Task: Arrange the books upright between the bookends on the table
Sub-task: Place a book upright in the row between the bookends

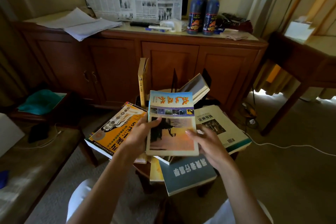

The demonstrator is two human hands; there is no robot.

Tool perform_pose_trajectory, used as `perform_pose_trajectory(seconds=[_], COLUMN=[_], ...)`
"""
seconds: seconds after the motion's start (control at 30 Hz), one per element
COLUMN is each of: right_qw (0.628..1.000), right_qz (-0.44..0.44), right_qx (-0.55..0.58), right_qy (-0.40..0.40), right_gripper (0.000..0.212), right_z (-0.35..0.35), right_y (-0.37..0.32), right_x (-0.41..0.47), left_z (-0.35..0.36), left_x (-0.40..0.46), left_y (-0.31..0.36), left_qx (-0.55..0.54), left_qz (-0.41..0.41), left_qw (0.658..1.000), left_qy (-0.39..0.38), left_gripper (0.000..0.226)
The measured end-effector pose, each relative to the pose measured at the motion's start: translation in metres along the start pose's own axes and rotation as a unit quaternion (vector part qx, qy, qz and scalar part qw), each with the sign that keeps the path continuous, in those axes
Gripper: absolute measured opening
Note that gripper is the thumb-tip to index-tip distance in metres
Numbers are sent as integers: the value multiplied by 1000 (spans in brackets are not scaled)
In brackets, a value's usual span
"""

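Left hand [140, 132] and right hand [207, 142] grasp sunset-cover book [171, 123]; tip spine vertical, slide beside far yellow upright book [142, 82], between dark bookends [175, 78].

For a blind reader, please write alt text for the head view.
Both hands, left and right, hold a sunset-cover book above books scattered flat on a small table; one yellow book stands upright behind, before a wooden cabinet.
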State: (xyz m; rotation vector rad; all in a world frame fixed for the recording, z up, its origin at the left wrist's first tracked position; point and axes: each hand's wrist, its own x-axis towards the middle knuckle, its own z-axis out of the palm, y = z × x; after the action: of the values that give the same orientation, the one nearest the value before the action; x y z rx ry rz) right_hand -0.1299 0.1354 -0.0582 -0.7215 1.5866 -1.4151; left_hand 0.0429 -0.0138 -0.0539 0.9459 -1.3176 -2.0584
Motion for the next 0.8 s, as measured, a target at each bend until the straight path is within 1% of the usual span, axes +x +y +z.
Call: perform_pose_trajectory(seconds=[0.07, 0.13, 0.2, 0.23, 0.27, 0.3, 0.33, 0.37, 0.4, 0.43, 0.47, 0.5, 0.53, 0.57, 0.6, 0.67, 0.7, 0.73, 0.8], right_qw=[991, 962, 924, 908, 901, 913, 941, 970, 987, 988, 983, 981, 981, 981, 978, 960, 952, 951, 962], right_qz=[-52, -113, -186, -214, -235, -237, -219, -186, -152, -117, -87, -67, -60, -55, -56, -61, -61, -59, -50], right_qx=[-113, -238, -331, -360, -363, -332, -256, -150, -28, 81, 154, 183, 185, 186, 196, 239, 260, 264, 242], right_qy=[44, 69, 48, 32, 15, 8, 17, 37, 50, 53, 41, 19, 3, 9, 43, 132, 153, 151, 116], right_gripper=[42, 50, 50, 52, 57, 62, 67, 72, 80, 90, 97, 96, 90, 81, 69, 41, 30, 23, 16], right_z=[-12, -16, -11, -6, 0, 5, 9, 14, 19, 23, 29, 36, 45, 54, 60, 62, 59, 52, 36], right_y=[-7, -14, -15, -14, -13, -11, -10, -11, -12, -10, -9, -10, -11, -12, -13, -17, -19, -22, -27], right_x=[-1, -3, -6, -8, -10, -11, -13, -13, -13, -11, -9, -7, -6, -4, 0, 7, 9, 10, 8], left_z=[-5, -6, -3, -1, 1, 4, 7, 10, 13, 18, 23, 28, 34, 37, 39, 37, 34, 27, 1], left_x=[1, 4, 7, 8, 8, 9, 9, 10, 12, 13, 13, 12, 12, 12, 13, 15, 14, 14, 19], left_y=[18, 32, 38, 40, 39, 38, 36, 34, 31, 28, 23, 18, 12, 5, -3, -17, -20, -22, -23], left_qx=[7, 3, -30, -51, -82, -124, -170, -215, -259, -295, -317, -318, -301, -271, -229, -149, -128, -121, -120], left_qz=[-29, -60, -73, -70, -61, -51, -41, -29, -20, -15, -13, -11, -10, -11, -8, -1, -4, -9, -30], left_qw=[999, 998, 997, 996, 994, 990, 984, 976, 965, 955, 948, 948, 954, 963, 973, 989, 992, 992, 992], left_qy=[-18, -13, 12, 22, 28, 33, 34, 31, 24, 22, 19, 9, 0, -2, -1, -2, -11, -20, -16], left_gripper=[26, 29, 31, 29, 28, 27, 25, 24, 27, 33, 40, 41, 38, 34, 35, 37, 36, 38, 49])
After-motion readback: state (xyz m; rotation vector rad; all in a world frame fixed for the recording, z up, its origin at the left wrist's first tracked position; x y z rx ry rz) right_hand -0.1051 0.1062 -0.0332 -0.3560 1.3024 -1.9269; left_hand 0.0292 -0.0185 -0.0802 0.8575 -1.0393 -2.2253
